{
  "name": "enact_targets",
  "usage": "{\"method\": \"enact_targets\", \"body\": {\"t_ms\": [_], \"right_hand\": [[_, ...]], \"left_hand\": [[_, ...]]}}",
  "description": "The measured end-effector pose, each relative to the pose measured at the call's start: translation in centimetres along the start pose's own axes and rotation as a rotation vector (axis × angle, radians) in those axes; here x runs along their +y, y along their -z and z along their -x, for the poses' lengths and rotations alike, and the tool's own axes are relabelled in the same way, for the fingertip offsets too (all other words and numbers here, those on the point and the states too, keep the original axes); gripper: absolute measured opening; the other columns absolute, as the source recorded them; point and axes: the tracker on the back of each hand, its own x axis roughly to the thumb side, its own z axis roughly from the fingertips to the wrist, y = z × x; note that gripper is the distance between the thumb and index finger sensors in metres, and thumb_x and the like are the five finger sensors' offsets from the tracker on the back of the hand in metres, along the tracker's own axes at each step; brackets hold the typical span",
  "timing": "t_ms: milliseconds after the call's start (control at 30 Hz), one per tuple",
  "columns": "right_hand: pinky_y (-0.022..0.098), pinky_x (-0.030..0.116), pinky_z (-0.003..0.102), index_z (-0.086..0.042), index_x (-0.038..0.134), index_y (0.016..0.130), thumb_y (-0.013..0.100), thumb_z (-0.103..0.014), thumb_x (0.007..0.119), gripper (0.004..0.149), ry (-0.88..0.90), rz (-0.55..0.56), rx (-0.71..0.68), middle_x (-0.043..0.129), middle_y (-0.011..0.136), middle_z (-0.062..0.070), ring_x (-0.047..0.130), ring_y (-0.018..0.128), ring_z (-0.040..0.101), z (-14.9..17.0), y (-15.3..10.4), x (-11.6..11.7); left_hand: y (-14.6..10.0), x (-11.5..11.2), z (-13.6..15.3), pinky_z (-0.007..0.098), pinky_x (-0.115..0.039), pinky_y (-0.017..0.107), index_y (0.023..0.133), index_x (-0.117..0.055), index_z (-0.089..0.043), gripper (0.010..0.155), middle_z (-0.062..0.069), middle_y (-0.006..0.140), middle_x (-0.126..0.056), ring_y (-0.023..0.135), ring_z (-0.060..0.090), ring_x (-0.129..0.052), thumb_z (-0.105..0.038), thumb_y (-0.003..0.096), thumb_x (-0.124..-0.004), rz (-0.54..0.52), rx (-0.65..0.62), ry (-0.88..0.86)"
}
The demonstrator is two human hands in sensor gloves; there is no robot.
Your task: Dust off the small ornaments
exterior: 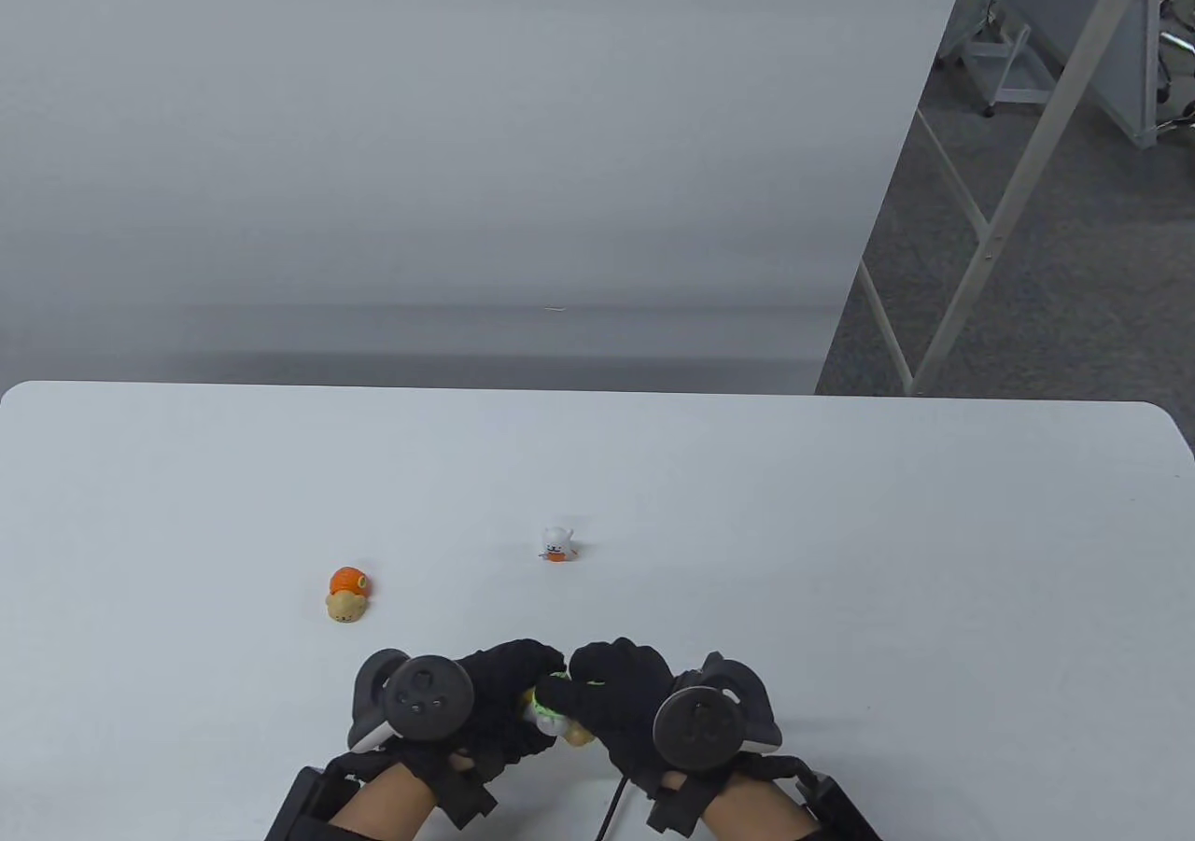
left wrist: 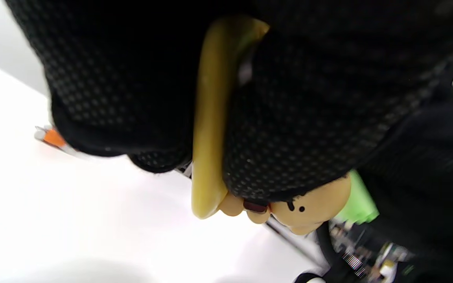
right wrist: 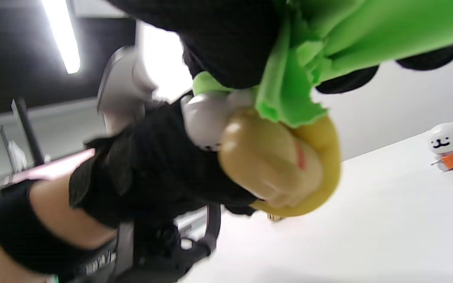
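Table view: left hand (exterior: 499, 696) grips tan figurine (exterior: 560, 727); right hand (exterior: 621, 692) presses green cloth (exterior: 553, 694) on it.

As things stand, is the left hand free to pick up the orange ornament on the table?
Probably not yet. The left hand grips a tan figurine that the right hand is wiping with a green cloth. The orange ornament stands unobstructed nearby, so the path is free; the hand is just occupied.

White table (exterior: 840, 598), rounded far corners, matte top. Behind it a pale grey partition wall (exterior: 448, 132) fills most of the background. Off to the right: grey carpet floor (exterior: 1055, 253), slanted white metal frame legs (exterior: 1018, 178), and a chair base with castors (exterior: 1178, 76) in the far corner.
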Motion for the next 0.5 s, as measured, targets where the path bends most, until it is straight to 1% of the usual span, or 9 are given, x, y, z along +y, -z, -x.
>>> {"method": "enact_targets", "body": {"t_ms": [67,133,167,333,400,433,467,500], "right_hand": [[0.051,0.073,0.078,-0.011,0.083,0.092,0.052,-0.009,0.083,0.040,-0.002,0.004,0.025,0.082,0.084,0.042,0.090,0.060,0.054,0.3,-0.1,-0.3],[0.051,0.075,0.076,-0.009,0.082,0.093,0.052,-0.009,0.083,0.041,0.039,0.021,0.029,0.083,0.084,0.041,0.091,0.059,0.053,0.2,-0.2,-0.2],[0.051,0.074,0.077,-0.008,0.081,0.093,0.052,-0.009,0.083,0.041,0.082,0.025,0.041,0.083,0.084,0.041,0.091,0.059,0.054,0.4,-0.2,-0.3],[0.051,0.074,0.077,-0.009,0.081,0.093,0.052,-0.009,0.083,0.041,0.123,0.036,0.062,0.082,0.084,0.042,0.091,0.059,0.054,0.9,-0.8,-0.8],[0.050,0.075,0.076,-0.009,0.082,0.093,0.051,-0.009,0.083,0.041,0.126,0.041,0.068,0.083,0.083,0.042,0.091,0.058,0.053,0.8,-0.7,-0.8],[0.050,0.075,0.077,-0.009,0.082,0.093,0.051,-0.008,0.083,0.041,0.140,0.018,0.061,0.082,0.083,0.042,0.091,0.058,0.053,0.7,-0.6,-0.6],[0.051,0.074,0.077,-0.009,0.083,0.093,0.052,-0.008,0.083,0.041,0.143,0.015,0.071,0.082,0.083,0.042,0.091,0.058,0.054,0.6,-0.6,-0.5],[0.050,0.074,0.077,-0.010,0.084,0.092,0.051,-0.007,0.082,0.041,0.151,0.008,0.064,0.081,0.083,0.043,0.090,0.058,0.054,0.5,-0.5,-0.3]], "left_hand": [[-0.2,0.7,0.7,0.036,-0.109,0.022,0.087,-0.081,-0.013,0.079,0.012,0.083,-0.095,0.045,0.026,-0.119,-0.032,0.0219,-0.121,-0.058,0.022,-0.075],[-0.3,0.8,0.6,0.035,-0.109,0.023,0.087,-0.080,-0.014,0.079,0.010,0.084,-0.094,0.046,0.025,-0.119,-0.034,0.0227,-0.121,-0.064,0.015,-0.058],[-0.4,0.8,0.7,0.035,-0.109,0.023,0.087,-0.079,-0.014,0.079,0.011,0.084,-0.094,0.046,0.025,-0.119,-0.034,0.0228,-0.121,-0.073,0.019,-0.093],[-0.7,1.5,1.5,0.035,-0.109,0.023,0.087,-0.080,-0.014,0.079,0.011,0.085,-0.094,0.046,0.027,-0.119,-0.033,0.0231,-0.121,-0.132,0.049,-0.225],[-0.5,1.0,1.2,0.037,-0.108,0.025,0.090,-0.077,-0.012,0.079,0.014,0.088,-0.092,0.048,0.029,-0.118,-0.032,0.0266,-0.119,-0.093,0.040,-0.212],[-0.1,0.4,0.8,0.040,-0.107,0.025,0.096,-0.077,-0.013,0.078,0.016,0.090,-0.090,0.049,0.032,-0.117,-0.030,0.0303,-0.116,0.007,0.041,-0.201],[0.0,0.0,0.4,0.042,-0.106,0.026,0.105,-0.072,-0.017,0.081,0.017,0.095,-0.086,0.052,0.034,-0.115,-0.027,0.0361,-0.112,0.085,0.039,-0.186],[0.0,-0.5,-0.1,0.042,-0.106,0.025,0.103,-0.074,-0.017,0.074,0.018,0.098,-0.085,0.051,0.035,-0.115,-0.027,0.0387,-0.110,0.120,0.009,-0.134]]}}
